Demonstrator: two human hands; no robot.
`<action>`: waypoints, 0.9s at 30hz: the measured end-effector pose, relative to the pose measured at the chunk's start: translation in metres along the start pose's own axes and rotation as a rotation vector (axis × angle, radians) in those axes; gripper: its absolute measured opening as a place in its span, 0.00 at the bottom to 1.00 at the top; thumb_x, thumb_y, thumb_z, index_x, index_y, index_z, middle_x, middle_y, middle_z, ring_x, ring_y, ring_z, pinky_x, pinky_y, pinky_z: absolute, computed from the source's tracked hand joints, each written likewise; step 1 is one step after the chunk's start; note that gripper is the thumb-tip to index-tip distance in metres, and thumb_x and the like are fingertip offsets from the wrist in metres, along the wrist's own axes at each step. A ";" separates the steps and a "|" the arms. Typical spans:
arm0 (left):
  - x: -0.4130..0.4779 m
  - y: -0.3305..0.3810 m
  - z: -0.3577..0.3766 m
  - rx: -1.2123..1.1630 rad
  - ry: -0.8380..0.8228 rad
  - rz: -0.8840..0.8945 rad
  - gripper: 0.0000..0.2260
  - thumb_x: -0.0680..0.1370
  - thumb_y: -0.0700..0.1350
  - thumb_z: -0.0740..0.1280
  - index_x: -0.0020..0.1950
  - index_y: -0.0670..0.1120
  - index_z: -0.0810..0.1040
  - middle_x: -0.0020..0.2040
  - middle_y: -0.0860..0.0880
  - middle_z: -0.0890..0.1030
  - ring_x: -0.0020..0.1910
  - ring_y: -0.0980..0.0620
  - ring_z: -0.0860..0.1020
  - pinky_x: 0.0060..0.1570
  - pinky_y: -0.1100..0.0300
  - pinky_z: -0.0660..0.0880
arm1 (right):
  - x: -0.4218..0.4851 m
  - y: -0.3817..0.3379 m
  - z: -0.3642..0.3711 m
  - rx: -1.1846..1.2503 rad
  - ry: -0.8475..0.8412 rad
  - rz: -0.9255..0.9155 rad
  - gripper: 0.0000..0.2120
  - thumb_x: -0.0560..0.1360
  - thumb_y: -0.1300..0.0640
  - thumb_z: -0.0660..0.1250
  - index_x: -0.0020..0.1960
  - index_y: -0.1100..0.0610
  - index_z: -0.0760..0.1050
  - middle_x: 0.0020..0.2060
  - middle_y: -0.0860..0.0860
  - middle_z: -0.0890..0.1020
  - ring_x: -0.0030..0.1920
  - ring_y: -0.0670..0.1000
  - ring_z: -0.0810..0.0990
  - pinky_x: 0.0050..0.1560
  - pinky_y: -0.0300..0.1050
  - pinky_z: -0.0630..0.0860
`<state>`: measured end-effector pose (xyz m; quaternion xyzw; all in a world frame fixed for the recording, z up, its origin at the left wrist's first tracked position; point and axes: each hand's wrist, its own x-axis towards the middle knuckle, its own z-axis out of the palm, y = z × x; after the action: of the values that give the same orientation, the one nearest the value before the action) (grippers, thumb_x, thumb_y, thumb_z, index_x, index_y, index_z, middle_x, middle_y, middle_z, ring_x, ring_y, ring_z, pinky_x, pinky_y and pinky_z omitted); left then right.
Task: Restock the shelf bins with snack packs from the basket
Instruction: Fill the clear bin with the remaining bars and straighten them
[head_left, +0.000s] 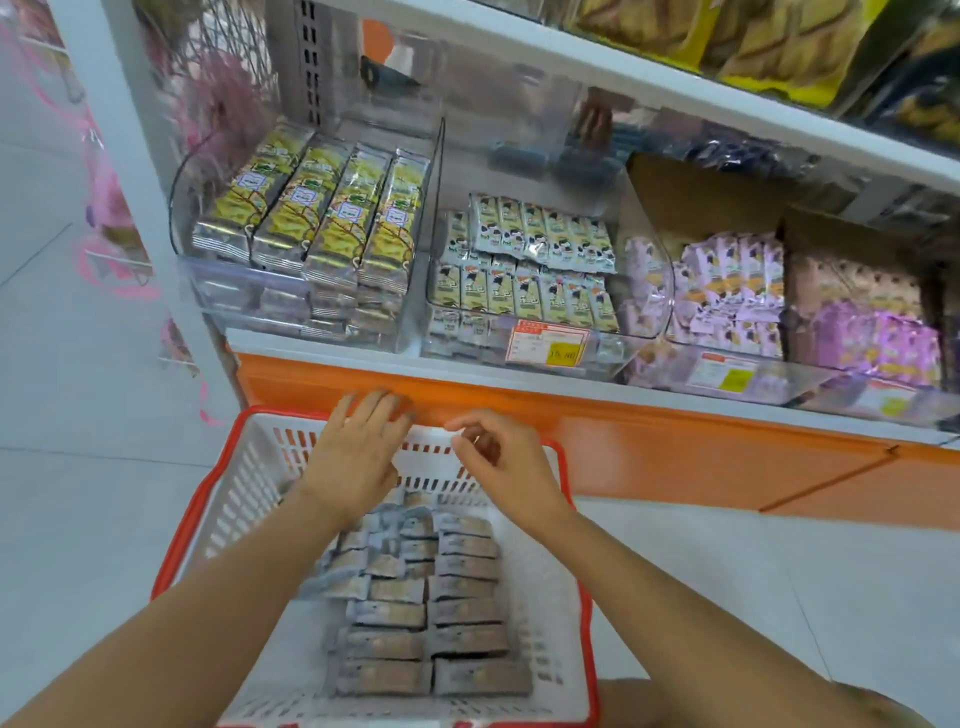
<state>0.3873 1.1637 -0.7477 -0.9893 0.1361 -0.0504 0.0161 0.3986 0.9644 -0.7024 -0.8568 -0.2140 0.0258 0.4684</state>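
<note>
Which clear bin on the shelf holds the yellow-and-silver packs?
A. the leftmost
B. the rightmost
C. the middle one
A: the yellow-and-silver packs lie in four rows in the leftmost clear bin; the middle one holds white packs.

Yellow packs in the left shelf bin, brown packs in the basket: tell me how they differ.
The yellow packs fill four tidy rows in the clear bin; the brown packs lie in two columns in the basket, jumbled at the far left. Yellow packs are yellow and silver, brown packs brown and grey. Both are wrapped snacks.
</note>
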 end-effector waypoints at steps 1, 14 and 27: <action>-0.001 -0.002 0.007 0.004 -0.047 -0.018 0.32 0.63 0.47 0.77 0.66 0.44 0.75 0.63 0.42 0.76 0.65 0.39 0.72 0.63 0.41 0.68 | -0.005 0.016 0.009 -0.025 -0.028 0.046 0.06 0.77 0.60 0.67 0.53 0.55 0.80 0.37 0.43 0.78 0.33 0.46 0.76 0.37 0.39 0.72; -0.010 -0.015 0.084 -0.005 -0.082 -0.091 0.40 0.66 0.46 0.77 0.76 0.44 0.66 0.73 0.39 0.70 0.74 0.38 0.65 0.75 0.44 0.44 | -0.034 0.165 0.090 -0.342 -0.310 0.530 0.13 0.77 0.56 0.67 0.61 0.55 0.75 0.60 0.53 0.77 0.57 0.53 0.78 0.58 0.49 0.76; -0.008 -0.013 0.111 -0.029 0.059 -0.094 0.37 0.66 0.43 0.74 0.74 0.42 0.66 0.69 0.38 0.73 0.72 0.36 0.64 0.70 0.39 0.56 | -0.017 0.196 0.123 -0.772 -0.525 0.483 0.27 0.75 0.47 0.68 0.71 0.53 0.67 0.68 0.56 0.68 0.67 0.57 0.66 0.65 0.50 0.68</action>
<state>0.3949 1.1804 -0.8583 -0.9928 0.0907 -0.0783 -0.0045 0.4199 0.9630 -0.9331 -0.9566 -0.1146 0.2663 0.0300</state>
